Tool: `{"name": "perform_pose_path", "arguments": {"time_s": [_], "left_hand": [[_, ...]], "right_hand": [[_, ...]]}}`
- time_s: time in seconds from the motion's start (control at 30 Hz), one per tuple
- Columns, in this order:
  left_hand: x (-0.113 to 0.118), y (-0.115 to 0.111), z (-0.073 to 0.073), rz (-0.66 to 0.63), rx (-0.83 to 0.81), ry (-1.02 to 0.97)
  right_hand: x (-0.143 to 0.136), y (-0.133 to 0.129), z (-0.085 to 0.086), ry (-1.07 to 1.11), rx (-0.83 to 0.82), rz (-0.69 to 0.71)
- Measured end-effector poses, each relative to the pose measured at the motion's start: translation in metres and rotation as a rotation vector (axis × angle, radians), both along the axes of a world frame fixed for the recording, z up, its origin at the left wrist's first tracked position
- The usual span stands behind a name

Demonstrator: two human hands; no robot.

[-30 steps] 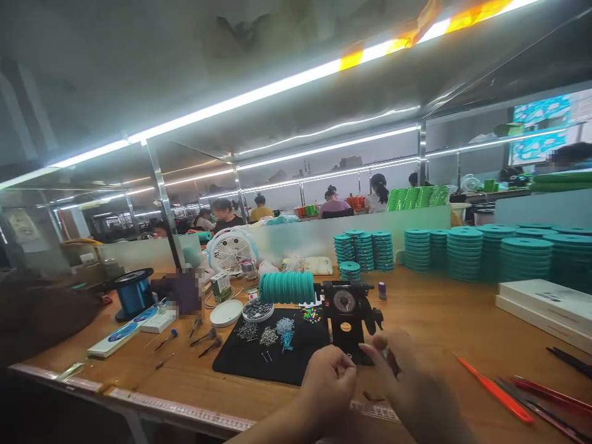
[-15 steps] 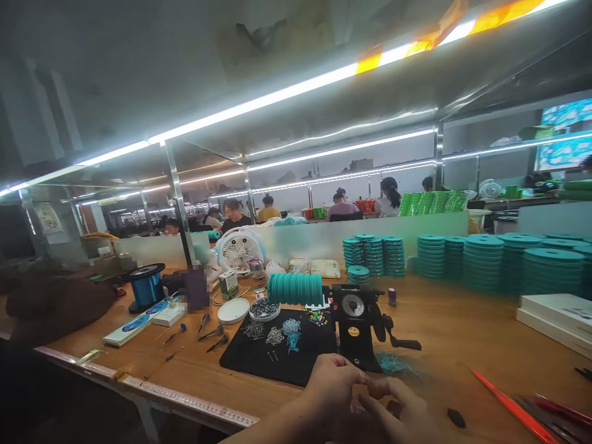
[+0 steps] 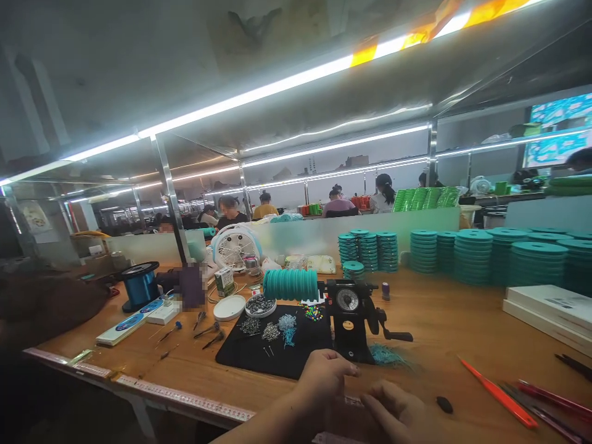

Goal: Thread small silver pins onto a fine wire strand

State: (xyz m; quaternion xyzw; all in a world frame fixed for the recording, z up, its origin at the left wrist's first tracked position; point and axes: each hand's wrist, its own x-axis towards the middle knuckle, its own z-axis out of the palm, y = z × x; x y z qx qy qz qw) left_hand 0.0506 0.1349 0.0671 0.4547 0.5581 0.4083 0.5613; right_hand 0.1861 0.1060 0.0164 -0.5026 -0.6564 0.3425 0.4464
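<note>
Just right of the mat (image 3: 245, 353) stands a winder (image 3: 348, 320), likely heavy, best gripped by its crank (image 3: 398, 337). Nearby, left hand (image 3: 329, 373) and right hand (image 3: 400, 412) sit apart; whether they hold anything, I can't tell.

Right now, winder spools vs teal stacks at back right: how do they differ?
The winder spools stand on edge in one row; the teal stacks lie flat in several columns. The winder spools are held up by the black winder; the teal stacks stand on the table. Both are teal.
</note>
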Motion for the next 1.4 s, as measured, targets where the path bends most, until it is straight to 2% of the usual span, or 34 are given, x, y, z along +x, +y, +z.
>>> {"name": "perform_pose_path", "arguments": {"time_s": [0.13, 0.2, 0.33, 0.47, 0.53, 0.63, 0.8, 0.93, 1.0, 1.07, 1.23, 1.33, 1.4], "left_hand": [[-0.001, -0.001, 0.002, -0.058, 0.018, 0.003], [-0.002, 0.000, 0.003, -0.074, 0.083, 0.045], [-0.009, 0.001, 0.006, -0.154, 0.269, 0.184], [-0.015, -0.001, 0.008, -0.248, 0.470, 0.406], [-0.016, -0.002, 0.008, -0.263, 0.582, 0.521], [-0.015, -0.002, 0.004, -0.278, 0.717, 0.642], [-0.014, 0.005, -0.008, -0.281, 0.850, 0.784], [-0.017, 0.008, -0.010, -0.363, 0.912, 0.775], [-0.017, 0.008, -0.007, -0.391, 0.897, 0.729], [-0.015, 0.007, -0.003, -0.361, 0.842, 0.663], [-0.012, 0.008, 0.003, -0.206, 0.523, 0.426], [-0.011, 0.009, 0.001, -0.186, 0.333, 0.290], [-0.011, 0.009, 0.000, -0.185, 0.276, 0.233]], "right_hand": [[0.004, 0.001, 0.007, -0.147, 0.057, 0.106], [0.006, 0.001, 0.009, -0.192, 0.121, 0.102], [0.010, 0.001, 0.014, -0.267, 0.338, 0.079], [0.012, 0.007, 0.035, -0.366, 0.571, 0.151], [0.011, 0.015, 0.048, -0.375, 0.542, 0.179], [0.006, 0.030, 0.061, -0.387, 0.431, 0.135], [-0.002, 0.054, 0.062, -0.371, 0.379, 0.022], [-0.005, 0.064, 0.060, -0.340, 0.345, -0.025], [-0.005, 0.064, 0.059, -0.324, 0.332, -0.056], [-0.004, 0.060, 0.058, -0.304, 0.329, -0.104], [0.003, 0.031, 0.050, -0.248, 0.330, -0.238], [0.001, 0.014, 0.040, -0.202, 0.176, -0.197], [-0.004, 0.009, 0.033, -0.148, 0.094, -0.127]]}}
